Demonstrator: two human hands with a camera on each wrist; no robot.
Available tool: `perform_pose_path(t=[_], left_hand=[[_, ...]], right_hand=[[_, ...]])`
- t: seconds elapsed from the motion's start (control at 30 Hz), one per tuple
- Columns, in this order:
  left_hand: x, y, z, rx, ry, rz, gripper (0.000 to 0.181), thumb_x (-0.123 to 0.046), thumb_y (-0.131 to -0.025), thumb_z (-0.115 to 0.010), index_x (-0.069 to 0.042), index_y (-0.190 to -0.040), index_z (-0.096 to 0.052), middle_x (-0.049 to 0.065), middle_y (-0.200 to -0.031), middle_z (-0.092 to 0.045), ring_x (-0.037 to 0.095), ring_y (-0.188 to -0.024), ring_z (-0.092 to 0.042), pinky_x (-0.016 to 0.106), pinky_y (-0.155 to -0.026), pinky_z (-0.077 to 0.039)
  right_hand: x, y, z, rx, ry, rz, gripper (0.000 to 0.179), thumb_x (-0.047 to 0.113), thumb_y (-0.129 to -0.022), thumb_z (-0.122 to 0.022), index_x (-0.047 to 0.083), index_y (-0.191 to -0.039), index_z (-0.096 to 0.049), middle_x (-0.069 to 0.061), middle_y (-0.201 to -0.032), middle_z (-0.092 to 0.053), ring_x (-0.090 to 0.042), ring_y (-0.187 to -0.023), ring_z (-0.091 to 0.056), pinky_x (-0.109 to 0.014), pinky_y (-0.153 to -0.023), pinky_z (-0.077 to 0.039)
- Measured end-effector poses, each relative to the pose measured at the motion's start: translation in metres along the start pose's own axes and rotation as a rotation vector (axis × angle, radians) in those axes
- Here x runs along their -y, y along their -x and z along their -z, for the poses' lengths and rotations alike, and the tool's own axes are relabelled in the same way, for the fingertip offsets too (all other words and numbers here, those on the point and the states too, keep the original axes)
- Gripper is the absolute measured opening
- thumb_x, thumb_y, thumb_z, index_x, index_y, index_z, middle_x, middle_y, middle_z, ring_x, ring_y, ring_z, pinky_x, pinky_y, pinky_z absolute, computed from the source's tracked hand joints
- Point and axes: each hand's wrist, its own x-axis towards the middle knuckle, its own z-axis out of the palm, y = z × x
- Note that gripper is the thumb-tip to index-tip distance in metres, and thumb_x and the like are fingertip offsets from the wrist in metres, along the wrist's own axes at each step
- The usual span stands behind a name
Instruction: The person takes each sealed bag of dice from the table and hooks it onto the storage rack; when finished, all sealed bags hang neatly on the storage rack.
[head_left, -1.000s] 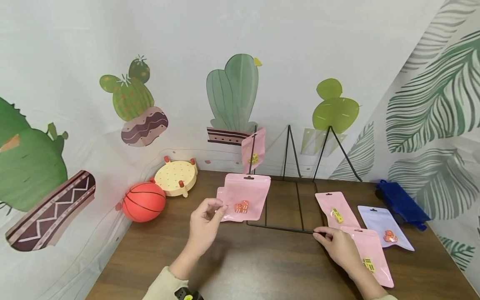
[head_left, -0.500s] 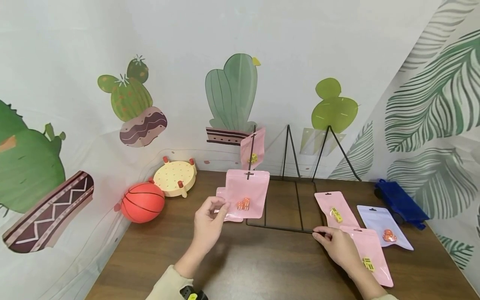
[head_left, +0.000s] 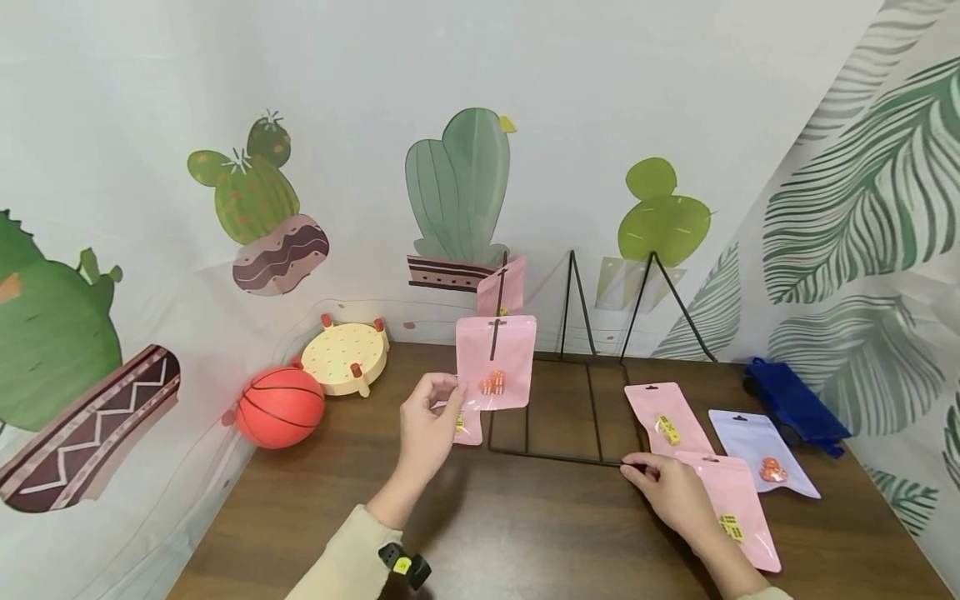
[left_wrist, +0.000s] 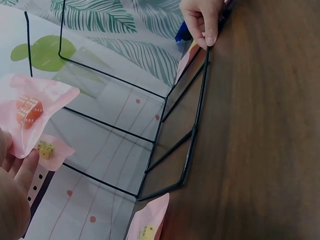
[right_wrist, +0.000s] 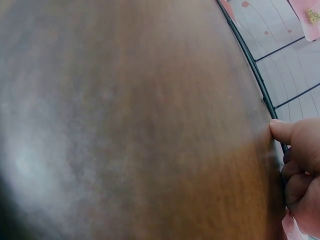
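My left hand (head_left: 431,425) pinches the left edge of a pink zip bag (head_left: 480,346) with orange dice (left_wrist: 29,111) inside. The bag hangs upright at the left prong (head_left: 493,343) of a black wire rack, its hang hole round the prong's front end. Farther back on that prong hangs another pink bag (head_left: 512,286), partly hidden. My right hand (head_left: 671,492) grips the front rail (head_left: 555,455) of the rack near its right corner, thumb on the rail in the right wrist view. Below the left hand lies a pink bag (head_left: 471,432) with yellow dice.
By the right hand lie two pink bags with yellow dice, one farther back (head_left: 656,400) and one nearer (head_left: 752,500), plus a lilac bag (head_left: 750,433) with orange dice. A blue cart (head_left: 798,404) stands behind. At left are a red ball (head_left: 281,408) and a cream pegged disc (head_left: 341,354).
My left hand has moved up and away from me with the pink bag, and the prong now reaches through its hang hole. The right hand keeps its hold on the rack.
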Motion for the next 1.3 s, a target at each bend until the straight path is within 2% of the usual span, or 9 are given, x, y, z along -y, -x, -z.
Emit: perform_pose_path(t=[0.13,0.23,0.47,0.73,1.03,1.3], left_hand=[[0.021,-0.010,-0.005,-0.006,-0.026,-0.007,0.008,-0.002,-0.095,-0.074,0.000,-0.101,-0.069,0.011,-0.092,-0.075,0.026,-0.081,-0.071,0.030,-0.069,-0.058],[0.027,-0.017,-0.008,-0.011,-0.019,-0.023,0.008,-0.007,-0.096,-0.076,-0.005,-0.101,-0.070,0.007,-0.092,-0.075,0.023,-0.081,-0.071,0.027,-0.069,-0.057],[0.030,-0.032,-0.013,-0.007,-0.027,-0.070,0.010,-0.015,-0.097,-0.076,-0.008,-0.100,-0.069,0.001,-0.089,-0.075,0.017,-0.078,-0.071,0.025,-0.069,-0.057],[0.031,-0.045,-0.022,-0.018,-0.130,-0.087,0.010,-0.015,-0.097,-0.076,-0.008,-0.100,-0.070,0.000,-0.090,-0.075,0.015,-0.077,-0.070,0.027,-0.068,-0.056],[0.040,-0.054,-0.022,0.004,-0.180,-0.097,0.011,-0.017,-0.096,-0.078,-0.009,-0.099,-0.071,-0.001,-0.089,-0.075,0.015,-0.077,-0.070,0.030,-0.070,-0.056],[0.053,-0.052,-0.015,0.034,-0.199,-0.077,0.010,-0.015,-0.095,-0.079,-0.009,-0.097,-0.071,0.000,-0.086,-0.075,0.017,-0.076,-0.070,0.033,-0.071,-0.057]], right_hand=[[0.000,0.000,0.000,0.002,-0.001,-0.001,0.013,0.026,-0.093,-0.081,0.017,-0.103,-0.081,0.011,-0.060,-0.045,-0.007,-0.053,-0.039,-0.029,-0.050,-0.032],[0.000,0.000,-0.001,0.001,-0.001,-0.004,0.012,0.024,-0.092,-0.081,0.017,-0.103,-0.081,0.011,-0.060,-0.046,-0.007,-0.053,-0.039,-0.029,-0.050,-0.032],[-0.002,-0.002,-0.001,0.002,0.005,-0.003,0.013,0.025,-0.092,-0.081,0.018,-0.103,-0.081,0.012,-0.060,-0.045,-0.007,-0.053,-0.040,-0.028,-0.050,-0.032],[-0.001,-0.001,-0.001,0.001,0.006,0.001,0.012,0.024,-0.092,-0.081,0.018,-0.103,-0.081,0.012,-0.060,-0.045,-0.007,-0.053,-0.040,-0.028,-0.050,-0.032],[0.001,-0.001,-0.001,0.009,0.009,-0.001,0.013,0.025,-0.093,-0.081,0.017,-0.103,-0.081,0.011,-0.060,-0.046,-0.007,-0.054,-0.040,-0.029,-0.051,-0.032],[0.000,-0.001,0.000,0.017,0.012,-0.009,0.013,0.025,-0.093,-0.080,0.017,-0.104,-0.081,0.011,-0.060,-0.046,-0.008,-0.054,-0.040,-0.029,-0.051,-0.032]])
